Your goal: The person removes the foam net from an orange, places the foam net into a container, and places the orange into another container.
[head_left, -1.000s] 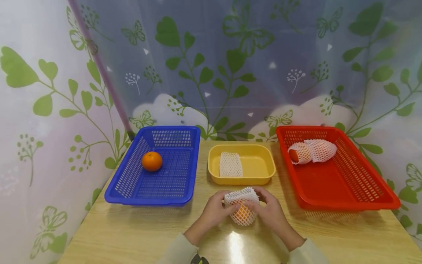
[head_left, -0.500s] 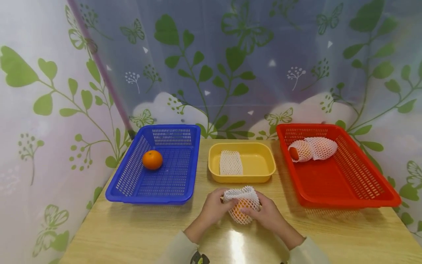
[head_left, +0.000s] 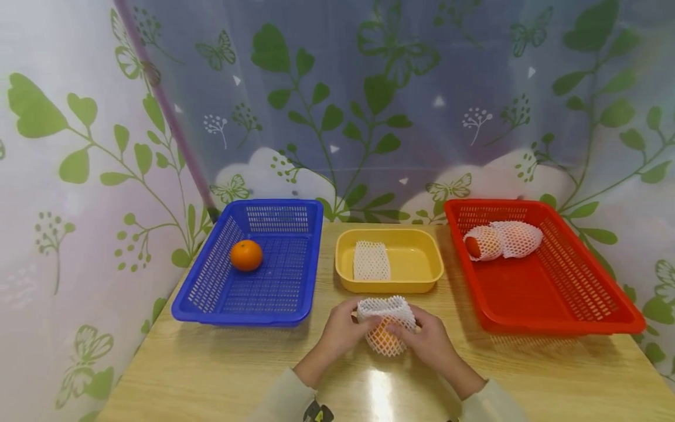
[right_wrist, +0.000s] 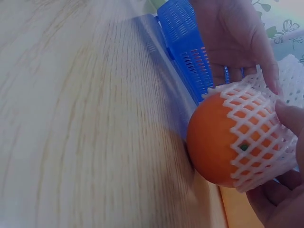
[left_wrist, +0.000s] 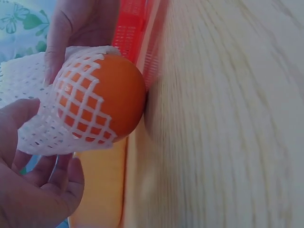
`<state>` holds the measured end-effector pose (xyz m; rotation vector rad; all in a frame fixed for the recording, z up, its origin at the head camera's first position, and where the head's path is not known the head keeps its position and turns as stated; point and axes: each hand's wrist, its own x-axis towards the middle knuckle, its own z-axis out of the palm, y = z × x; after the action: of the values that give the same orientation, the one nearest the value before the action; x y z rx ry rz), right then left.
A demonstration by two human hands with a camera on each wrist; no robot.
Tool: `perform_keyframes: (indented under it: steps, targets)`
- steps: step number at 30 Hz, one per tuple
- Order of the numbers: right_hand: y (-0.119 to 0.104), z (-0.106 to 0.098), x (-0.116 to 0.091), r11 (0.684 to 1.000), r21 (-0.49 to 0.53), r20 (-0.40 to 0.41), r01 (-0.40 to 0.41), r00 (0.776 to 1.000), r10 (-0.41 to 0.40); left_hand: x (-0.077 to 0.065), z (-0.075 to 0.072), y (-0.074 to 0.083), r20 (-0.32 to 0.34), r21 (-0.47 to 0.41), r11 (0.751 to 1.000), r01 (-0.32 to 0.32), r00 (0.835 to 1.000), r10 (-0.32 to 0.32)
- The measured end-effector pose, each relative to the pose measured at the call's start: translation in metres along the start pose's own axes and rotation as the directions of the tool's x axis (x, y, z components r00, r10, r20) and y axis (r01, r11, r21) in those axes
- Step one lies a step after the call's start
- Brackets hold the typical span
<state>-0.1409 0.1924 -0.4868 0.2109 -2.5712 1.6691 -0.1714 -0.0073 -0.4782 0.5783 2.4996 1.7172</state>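
Note:
An orange (left_wrist: 124, 97) sits partly inside a white foam net sleeve (head_left: 387, 309), low over the wooden table in front of the yellow tray. Its lower end is bare in both wrist views. My left hand (head_left: 341, 331) grips the sleeve from the left, thumb on the near side and fingers behind. From the right, my right hand (head_left: 429, 340) holds the net the same way, its thumb near the middle of the orange. The sleeve's loose upper end stands up past the fruit. In the right wrist view the green stem spot shows through the mesh.
A blue basket (head_left: 242, 321) at left holds one orange (head_left: 246, 255). The yellow tray (head_left: 416, 287) at centre back holds a flat foam net sleeve (head_left: 371, 261). In the red basket (head_left: 559, 325) at right lie two net-wrapped fruits (head_left: 519, 239).
Both hands stay around the orange and its sleeve. The thumbs have shifted slightly over the net, and the sleeve's upper opening looks a little wider.

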Motion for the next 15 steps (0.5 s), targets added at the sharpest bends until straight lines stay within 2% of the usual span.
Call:
perform_keyframes:
  steps: [7,15]
  targets:
    - [-0.001,-0.002,0.0,1.0,0.001,-0.043,0.009,0.999,-0.009,-0.002,0.005,-0.003,0.07,-0.055,0.998,0.027,0.997,-0.023]
    - [-0.009,-0.005,0.003,1.0,-0.01,-0.081,0.018,0.997,-0.019,-0.002,0.007,-0.004,0.073,-0.033,0.998,0.047,0.996,-0.045]
